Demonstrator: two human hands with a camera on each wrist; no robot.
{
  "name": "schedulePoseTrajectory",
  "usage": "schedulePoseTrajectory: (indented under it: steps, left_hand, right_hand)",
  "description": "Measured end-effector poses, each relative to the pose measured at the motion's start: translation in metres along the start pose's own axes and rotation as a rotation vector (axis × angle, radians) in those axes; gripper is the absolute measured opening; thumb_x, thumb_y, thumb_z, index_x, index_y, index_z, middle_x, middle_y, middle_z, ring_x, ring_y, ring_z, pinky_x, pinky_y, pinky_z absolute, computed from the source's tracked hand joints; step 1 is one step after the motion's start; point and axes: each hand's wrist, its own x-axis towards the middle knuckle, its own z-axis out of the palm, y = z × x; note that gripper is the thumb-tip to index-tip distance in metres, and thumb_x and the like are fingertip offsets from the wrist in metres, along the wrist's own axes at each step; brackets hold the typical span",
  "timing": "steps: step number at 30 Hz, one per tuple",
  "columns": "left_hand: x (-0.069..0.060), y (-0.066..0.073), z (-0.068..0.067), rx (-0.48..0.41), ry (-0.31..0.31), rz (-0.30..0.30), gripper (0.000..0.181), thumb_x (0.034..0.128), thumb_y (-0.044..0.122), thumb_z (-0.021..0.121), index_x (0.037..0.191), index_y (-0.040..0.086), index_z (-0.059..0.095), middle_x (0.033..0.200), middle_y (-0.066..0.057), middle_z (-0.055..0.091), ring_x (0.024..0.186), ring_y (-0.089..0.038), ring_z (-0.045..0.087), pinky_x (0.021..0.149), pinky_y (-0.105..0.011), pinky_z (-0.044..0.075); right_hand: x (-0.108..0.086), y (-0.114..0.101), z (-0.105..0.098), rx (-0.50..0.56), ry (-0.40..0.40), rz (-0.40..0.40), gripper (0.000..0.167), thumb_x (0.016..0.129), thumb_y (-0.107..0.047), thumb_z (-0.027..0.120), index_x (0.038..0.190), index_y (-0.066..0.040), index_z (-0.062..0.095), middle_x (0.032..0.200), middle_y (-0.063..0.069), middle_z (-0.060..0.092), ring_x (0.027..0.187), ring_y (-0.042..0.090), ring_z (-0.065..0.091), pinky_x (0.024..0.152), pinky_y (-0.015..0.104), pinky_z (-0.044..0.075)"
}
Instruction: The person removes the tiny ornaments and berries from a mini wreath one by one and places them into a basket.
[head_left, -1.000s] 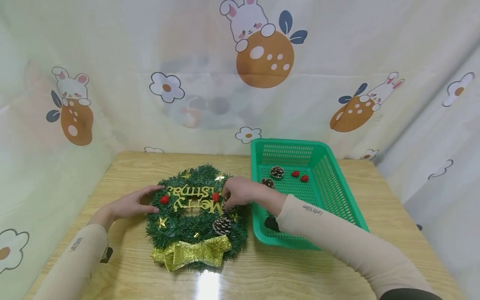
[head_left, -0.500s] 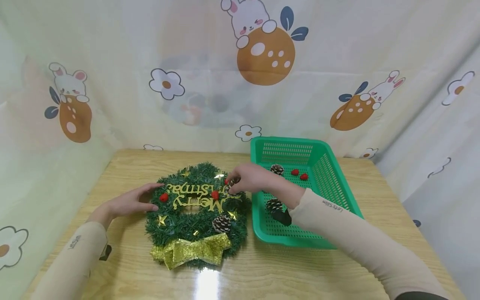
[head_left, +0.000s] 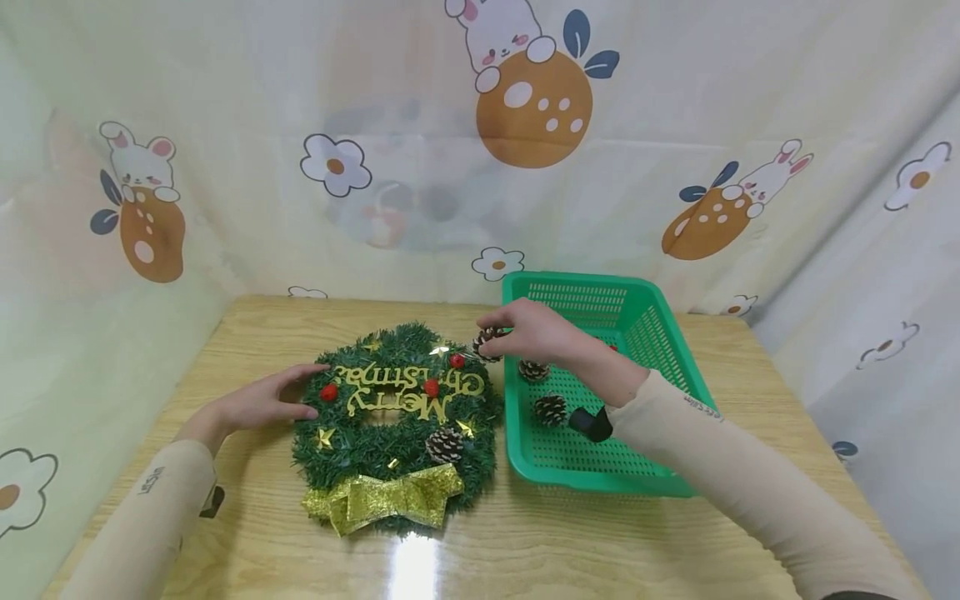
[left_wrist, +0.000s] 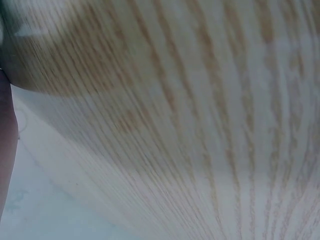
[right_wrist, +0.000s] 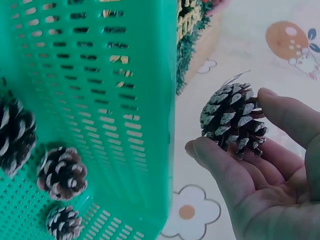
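A green Christmas wreath point(head_left: 337, 450) lies on the table, with gold lettering, red berries point(head_left: 431, 387), gold stars, a gold bow point(head_left: 393, 500) and one pine cone point(head_left: 445, 445). My left hand point(head_left: 258, 402) touches its left edge, thumb and fingers spread apart. In the head view my right hand point(head_left: 540, 333) is above the gap between the wreath and the green basket point(head_left: 600, 479). Between thumb and fingers it pinches a frosted pine cone point(right_wrist: 232, 120); a thin wire shows at the cone's end in the right wrist view.
The basket, right of the wreath, holds more pine cones point(head_left: 551, 409) and a red berry point(head_left: 613, 347) partly hidden by the right arm. A printed curtain point(head_left: 420, 208) hangs behind the wooden table point(head_left: 480, 558). The left wrist view shows mostly blurred table grain.
My right hand has lifted off the wreath's right side and moved right and back toward the basket, carrying the pine cone. A red berry on the wreath is uncovered. The left hand stays put.
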Motion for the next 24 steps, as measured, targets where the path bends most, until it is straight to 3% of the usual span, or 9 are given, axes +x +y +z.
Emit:
schedulePoseTrajectory:
  steps: [10,17,19,21,22,24]
  left_hand:
    - [0.0,0.0,-0.001,-0.001,-0.007,-0.002,0.079,0.0891,0.034,0.071,0.153,0.015,0.029,0.158,-0.024,0.019,0.143,-0.049,0.014,0.11,-0.071,0.011]
    - [-0.001,0.003,-0.001,-0.016,-0.002,0.001,0.079,0.0895,0.032,0.071,0.153,0.013,0.03,0.158,-0.025,0.017,0.143,-0.05,0.011,0.109,-0.073,0.008]
    - [-0.002,0.005,-0.002,-0.008,0.0,0.002,0.079,0.0898,0.032,0.071,0.153,0.012,0.029,0.158,-0.025,0.017,0.143,-0.051,0.01,0.109,-0.073,0.007]
    - [-0.002,0.005,-0.002,-0.002,-0.001,0.007,0.078,0.0902,0.032,0.07,0.153,0.011,0.029,0.158,-0.026,0.017,0.143,-0.051,0.01,0.108,-0.074,0.006]
    - [-0.002,0.005,-0.002,-0.001,0.0,0.006,0.078,0.0902,0.032,0.07,0.153,0.011,0.029,0.158,-0.026,0.017,0.143,-0.051,0.009,0.108,-0.073,0.006]
    - [-0.002,0.006,-0.002,0.001,-0.002,-0.001,0.079,0.0902,0.033,0.07,0.154,0.012,0.029,0.158,-0.025,0.017,0.143,-0.05,0.009,0.109,-0.073,0.006]
  right_hand:
    - [-0.012,0.015,-0.019,0.034,0.039,0.033,0.051,0.094,-0.03,0.066,0.14,-0.012,0.054,0.143,0.008,0.053,0.132,0.029,0.046,0.098,0.047,0.047]
    - [-0.02,0.034,-0.034,0.049,0.062,0.061,0.052,0.095,-0.027,0.066,0.141,-0.008,0.052,0.146,0.013,0.049,0.134,0.032,0.044,0.101,0.051,0.046]
    - [-0.023,0.041,-0.037,0.023,0.073,0.063,0.051,0.095,-0.027,0.066,0.141,-0.008,0.053,0.144,0.013,0.05,0.129,0.031,0.048,0.094,0.048,0.049]
    - [-0.025,0.049,-0.04,0.026,0.077,0.087,0.051,0.094,-0.028,0.066,0.141,-0.01,0.054,0.142,0.012,0.053,0.096,0.026,0.063,0.073,0.042,0.054]
    - [-0.026,0.053,-0.041,0.032,0.075,0.097,0.05,0.095,-0.028,0.065,0.141,-0.011,0.053,0.141,0.012,0.054,0.077,0.024,0.062,0.062,0.038,0.052]
    - [-0.027,0.061,-0.044,0.039,0.07,0.117,0.05,0.095,-0.027,0.064,0.141,-0.01,0.053,0.138,0.014,0.056,0.049,0.018,0.043,0.046,0.033,0.041]
